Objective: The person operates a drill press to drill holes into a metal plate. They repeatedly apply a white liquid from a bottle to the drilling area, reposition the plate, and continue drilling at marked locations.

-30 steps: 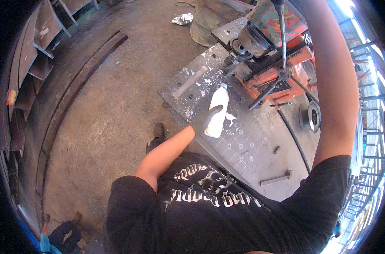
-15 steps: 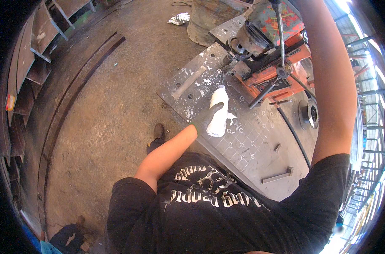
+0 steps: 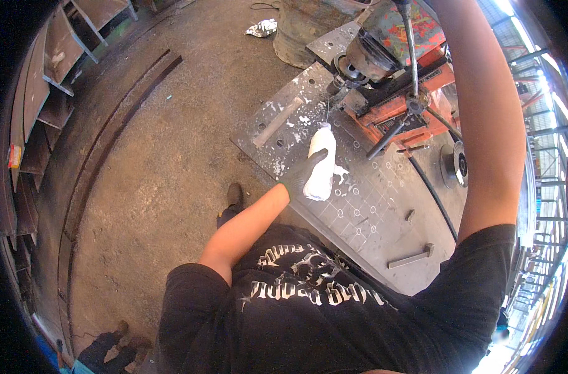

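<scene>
My left hand, in a dark glove, is closed around a white squeeze bottle. The bottle tilts over a steel plate, its capped end toward the drilling machine. Between that cap and the drill's dark round head runs a thin line, a spout or a stream; I cannot make out which. Up along the right side stretches my right arm, its hand cut off by the top edge near the machine's long lever.
Chalk circles and grid lines mark the plate. On it lie a flat bar, a small angled metal piece and white scraps. A black cable runs from the orange machine beside a spool-like disc. Another person's legs show at lower left.
The view has shifted very slightly. My left hand keeps its hold on the bottle near the drill head, and the person at lower left has moved a little.
</scene>
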`<state>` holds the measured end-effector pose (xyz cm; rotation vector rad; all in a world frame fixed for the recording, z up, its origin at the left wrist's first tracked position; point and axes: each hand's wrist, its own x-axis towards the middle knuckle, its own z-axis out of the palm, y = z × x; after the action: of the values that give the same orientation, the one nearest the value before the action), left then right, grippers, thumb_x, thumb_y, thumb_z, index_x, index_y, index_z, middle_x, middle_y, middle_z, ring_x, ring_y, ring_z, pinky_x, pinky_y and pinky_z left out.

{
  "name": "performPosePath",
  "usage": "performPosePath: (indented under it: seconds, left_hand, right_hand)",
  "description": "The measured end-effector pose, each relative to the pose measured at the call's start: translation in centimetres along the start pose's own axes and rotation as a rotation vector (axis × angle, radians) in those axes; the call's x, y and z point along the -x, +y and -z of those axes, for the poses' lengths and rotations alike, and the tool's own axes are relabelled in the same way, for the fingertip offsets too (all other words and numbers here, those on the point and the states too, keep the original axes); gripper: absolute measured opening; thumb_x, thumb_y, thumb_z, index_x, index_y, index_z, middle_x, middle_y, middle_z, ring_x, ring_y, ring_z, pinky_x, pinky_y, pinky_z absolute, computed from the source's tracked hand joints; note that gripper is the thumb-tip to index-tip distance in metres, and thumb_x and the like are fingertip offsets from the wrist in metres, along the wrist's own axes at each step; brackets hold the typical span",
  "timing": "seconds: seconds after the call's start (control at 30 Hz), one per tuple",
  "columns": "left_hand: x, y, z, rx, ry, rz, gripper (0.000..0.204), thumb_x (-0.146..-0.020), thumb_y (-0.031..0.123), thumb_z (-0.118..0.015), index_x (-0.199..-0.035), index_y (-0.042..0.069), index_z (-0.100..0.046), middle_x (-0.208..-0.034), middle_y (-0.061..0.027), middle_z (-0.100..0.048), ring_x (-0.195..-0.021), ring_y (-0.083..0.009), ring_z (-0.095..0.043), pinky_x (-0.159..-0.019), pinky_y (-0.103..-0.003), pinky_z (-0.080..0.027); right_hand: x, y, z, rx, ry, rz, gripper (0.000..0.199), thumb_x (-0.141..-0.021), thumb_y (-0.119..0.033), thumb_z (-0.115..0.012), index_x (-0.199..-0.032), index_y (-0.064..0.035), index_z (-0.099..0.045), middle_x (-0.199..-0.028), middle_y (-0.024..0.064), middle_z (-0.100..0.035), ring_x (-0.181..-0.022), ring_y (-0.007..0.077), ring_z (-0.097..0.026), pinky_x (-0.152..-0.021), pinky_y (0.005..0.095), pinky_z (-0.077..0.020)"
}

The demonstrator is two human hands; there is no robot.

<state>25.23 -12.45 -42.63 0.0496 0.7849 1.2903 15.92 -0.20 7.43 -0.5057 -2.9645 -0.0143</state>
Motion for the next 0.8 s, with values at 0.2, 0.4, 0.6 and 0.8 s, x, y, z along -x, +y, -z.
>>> performPosePath:
  seconds: [0.2,0.4,0.6,0.8]
  left_hand:
    - [-1.0,-0.4,0.7,0.024,-0.032,-0.033,0.064,-0.099,0.038,-0.076,-0.150,0.008,-0.053,-0.118,-0.0077,-0.071,-0.095,-0.0186,-0.072,-0.083,-0.037,-0.062]
    - [-2.0,-1.1,1.3,-0.001,-0.026,-0.059,0.066,-0.101,0.037,-0.075,-0.154,0.007,-0.050,-0.126,-0.0070,-0.069,-0.101,-0.0185,-0.070,-0.089,-0.036,-0.061]
    - [-1.9,-0.9,1.4,-0.013,-0.006,0.006,0.063,-0.101,0.037,-0.075,-0.152,0.008,-0.052,-0.121,-0.0071,-0.071,-0.097,-0.0192,-0.072,-0.084,-0.037,-0.062]
    - [-2.2,-0.8,1.1,0.022,0.005,-0.062,0.062,-0.102,0.035,-0.074,-0.152,0.008,-0.052,-0.117,-0.0083,-0.072,-0.093,-0.0198,-0.072,-0.080,-0.038,-0.063]
  right_hand:
    - [0.1,-0.1,-0.1,-0.005,0.002,-0.001,0.068,-0.099,-0.052,-0.067,-0.143,-0.0010,-0.065,-0.114,0.0155,-0.078,-0.095,0.0233,-0.074,-0.087,0.0373,-0.0593]
    - [-0.1,0.1,-0.4,-0.030,0.024,-0.018,0.067,-0.099,-0.052,-0.066,-0.142,-0.0004,-0.066,-0.114,0.0161,-0.078,-0.096,0.0244,-0.073,-0.088,0.0383,-0.0592]
    - [0.3,-0.4,-0.2,-0.019,0.002,-0.017,0.071,-0.100,-0.055,-0.065,-0.144,0.0006,-0.063,-0.117,0.0178,-0.077,-0.100,0.0261,-0.072,-0.093,0.0397,-0.0584]
    - [0.3,-0.4,-0.5,-0.011,0.018,-0.038,0.071,-0.100,-0.056,-0.064,-0.143,0.0005,-0.064,-0.116,0.0174,-0.077,-0.098,0.0254,-0.073,-0.091,0.0395,-0.0593]
